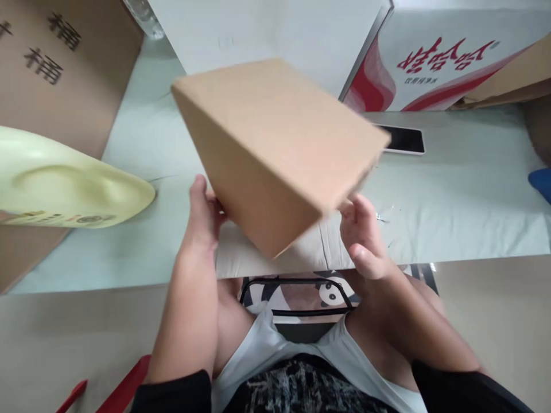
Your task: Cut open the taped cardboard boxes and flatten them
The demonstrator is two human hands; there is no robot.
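Right now a plain brown cardboard box (275, 149) fills the centre of the frame, tilted so that one corner points down toward the lower middle, and it is blurred as if moving. Both hands carry it from below: the left hand (202, 215) sits at the box's lower left edge, thumb up along the side and fingers tucked out of sight beneath, while the right hand (361, 229) sits at the lower right edge with its fingers curled under the bottom and the thumb sticking out toward the lower part of the frame. Each grip is closed on the box, one on either side of the downward corner, so the box rides above and between the two hands, lifted off the pale surface (451, 201). On that surface, just right of the box in the middle right of the frame, lies a dark phone (404, 140), flat with its screen up. Behind it, in the upper right, stands a white carton with red printing (430, 63). At the left edge a pale yellow plastic shape (64, 183) juts in over a large brown carton with dark characters (55, 69) in the upper left. Along the bottom left, red handles (124, 390) show against the floor.
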